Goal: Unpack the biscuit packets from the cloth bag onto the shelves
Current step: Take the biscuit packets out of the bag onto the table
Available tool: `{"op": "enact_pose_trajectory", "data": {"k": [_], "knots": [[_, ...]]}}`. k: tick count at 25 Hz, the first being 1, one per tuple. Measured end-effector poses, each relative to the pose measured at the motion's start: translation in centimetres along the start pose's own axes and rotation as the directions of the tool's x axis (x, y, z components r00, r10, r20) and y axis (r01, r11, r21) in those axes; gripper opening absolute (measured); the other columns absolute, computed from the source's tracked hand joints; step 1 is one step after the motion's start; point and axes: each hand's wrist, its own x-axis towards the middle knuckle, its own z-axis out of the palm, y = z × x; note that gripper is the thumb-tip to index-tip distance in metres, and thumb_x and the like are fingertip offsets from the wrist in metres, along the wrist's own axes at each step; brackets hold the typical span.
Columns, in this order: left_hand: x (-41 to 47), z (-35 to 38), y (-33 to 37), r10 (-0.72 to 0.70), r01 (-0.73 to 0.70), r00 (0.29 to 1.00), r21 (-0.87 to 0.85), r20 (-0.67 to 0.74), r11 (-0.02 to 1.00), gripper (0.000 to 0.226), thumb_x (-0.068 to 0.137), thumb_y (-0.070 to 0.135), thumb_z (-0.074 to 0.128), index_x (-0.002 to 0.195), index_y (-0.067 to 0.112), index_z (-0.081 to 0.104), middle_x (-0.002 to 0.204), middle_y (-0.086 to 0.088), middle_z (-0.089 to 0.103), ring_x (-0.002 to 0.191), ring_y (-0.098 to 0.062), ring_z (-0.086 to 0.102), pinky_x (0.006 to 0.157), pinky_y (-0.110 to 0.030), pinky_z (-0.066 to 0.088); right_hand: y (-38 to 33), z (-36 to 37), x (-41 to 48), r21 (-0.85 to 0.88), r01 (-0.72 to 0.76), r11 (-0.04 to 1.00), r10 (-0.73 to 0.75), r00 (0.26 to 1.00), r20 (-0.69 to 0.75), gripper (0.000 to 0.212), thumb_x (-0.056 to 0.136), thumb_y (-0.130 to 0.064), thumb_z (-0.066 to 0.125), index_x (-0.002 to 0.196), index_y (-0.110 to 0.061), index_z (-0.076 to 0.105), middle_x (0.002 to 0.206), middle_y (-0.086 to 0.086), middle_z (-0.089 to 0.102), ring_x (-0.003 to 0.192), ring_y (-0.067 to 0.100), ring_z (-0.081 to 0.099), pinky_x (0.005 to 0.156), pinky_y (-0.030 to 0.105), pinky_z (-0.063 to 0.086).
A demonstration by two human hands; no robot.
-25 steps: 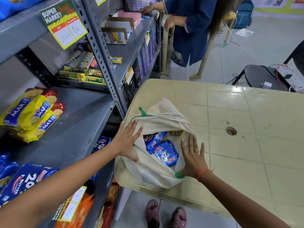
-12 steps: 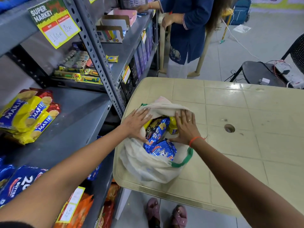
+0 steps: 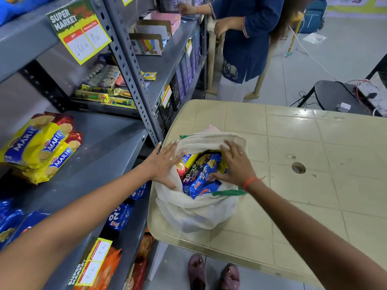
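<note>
Between my two open hands, left hand [image 3: 165, 164] and right hand [image 3: 235, 164], blue biscuit packets [image 3: 201, 172] filled the cloth bag [image 3: 194, 210] on the table [image 3: 314, 185].

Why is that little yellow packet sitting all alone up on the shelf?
It does look stray: one small yellow packet lies crooked near the shelf edge, apart from the boxes behind it. Elsewhere, the Marie packets are piled loosely, not spilled.

Around me: grey metal shelving [image 3: 134, 65] on my left, beige tiled-pattern table [image 3: 293, 143] with 1 round hole, pale grey floor [image 3: 339, 59], black chair [image 3: 335, 93].
</note>
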Motion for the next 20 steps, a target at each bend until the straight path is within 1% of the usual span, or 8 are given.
{"op": "enact_pose_trajectory", "data": {"k": [2,5,7,9,12,15,18,20], "knots": [[-0.2,-0.7,2.3,0.057,-0.066,0.991,-0.066,-0.124,0.996,0.127,0.05,0.097,0.023,0.149,0.025,-0.011,0.156,-0.015,-0.025,0.146,-0.028,-0.019,0.118,-0.053,-0.003,-4.0,0.9,-1.5,0.258,-0.144,0.955,0.175,0.98,-0.1,0.066,0.077,-0.061,0.054,0.107,-0.002,0.059,0.112,0.019,0.057,0.106,0.035,0.055,0.089,0.041,0.049],[-0.2,-0.8,5.0,0.091,-0.112,0.983,-0.13,-0.159,0.985,0.121,0.058,0.092,0.024,0.15,0.019,-0.002,0.157,-0.009,-0.02,0.147,-0.023,-0.014,0.119,-0.047,-0.003,-7.7,2.4,-1.1,0.545,-0.608,0.578,0.548,0.783,0.292,0.055,0.074,-0.049,0.07,0.098,0.0,0.06,0.1,0.018,0.064,0.094,0.032,0.061,0.073,0.033,0.044],[-0.3,-0.6,5.9,0.041,-0.097,0.984,-0.323,-0.175,0.941,0.094,0.079,0.067,0.04,0.15,0.014,0.011,0.161,-0.008,-0.002,0.149,-0.021,-0.001,0.121,-0.038,0.002,-8.3,3.1,-0.1,0.637,-0.686,0.35,0.582,0.692,0.426,0.046,0.068,-0.045,0.077,0.084,-0.004,0.062,0.087,0.015,0.066,0.08,0.026,0.062,0.067,0.03,0.045],[-0.4,-0.3,6.4,-0.138,-0.054,0.958,-0.629,-0.252,0.775,0.063,0.089,0.035,0.052,0.145,0.011,0.033,0.156,-0.008,0.029,0.145,-0.02,0.024,0.118,-0.03,0.018,-8.4,3.6,0.4,0.656,-0.706,0.266,0.603,0.653,0.459,0.049,0.064,-0.041,0.079,0.085,0.0,0.064,0.088,0.018,0.069,0.079,0.03,0.066,0.071,0.038,0.055],[-0.1,-0.5,6.2,-0.413,0.053,0.892,-0.865,-0.183,0.498,0.041,0.091,0.016,0.055,0.13,0.006,0.054,0.134,-0.013,0.058,0.123,-0.027,0.053,0.105,-0.033,0.041,-8.2,3.2,-0.8,0.735,-0.652,0.184,0.596,0.669,0.444,0.041,0.064,-0.03,0.08,0.093,-0.005,0.066,0.098,0.017,0.071,0.087,0.033,0.068,0.075,0.045,0.057],[-0.1,-1.5,6.9,-0.451,0.064,0.873,-0.87,-0.189,0.489,0.04,0.092,0.027,0.056,0.124,0.005,0.06,0.126,-0.015,0.064,0.115,-0.029,0.06,0.098,-0.035,0.047,-6.5,0.7,-3.3,0.828,-0.558,-0.059,0.456,0.723,0.52,0.026,0.072,-0.01,0.076,0.09,-0.011,0.057,0.09,0.009,0.069,0.074,0.021,0.066,0.051,0.027,0.056],[0.2,-3.3,9.6,-0.442,-0.019,0.863,-0.89,-0.245,0.456,0.045,0.092,0.04,0.052,0.124,0.011,0.059,0.121,-0.012,0.067,0.109,-0.026,0.063,0.094,-0.039,0.051,-3.5,-2.1,-5.1,0.845,-0.514,-0.149,0.294,0.793,0.534,0.037,0.075,-0.004,0.073,0.107,-0.01,0.056,0.095,0.008,0.069,0.073,0.016,0.068,0.059,0.028,0.06],[1.8,-4.4,11.9,-0.439,-0.077,0.873,-0.949,-0.213,0.307,0.046,0.089,0.04,0.055,0.128,0.015,0.055,0.124,-0.008,0.065,0.111,-0.022,0.062,0.094,-0.04,0.051,-0.4,-3.3,-5.8,0.855,-0.475,-0.206,0.267,0.814,0.516,0.035,0.078,-0.003,0.069,0.11,-0.009,0.057,0.098,0.012,0.07,0.074,0.018,0.069,0.071,0.036,0.06]]}}
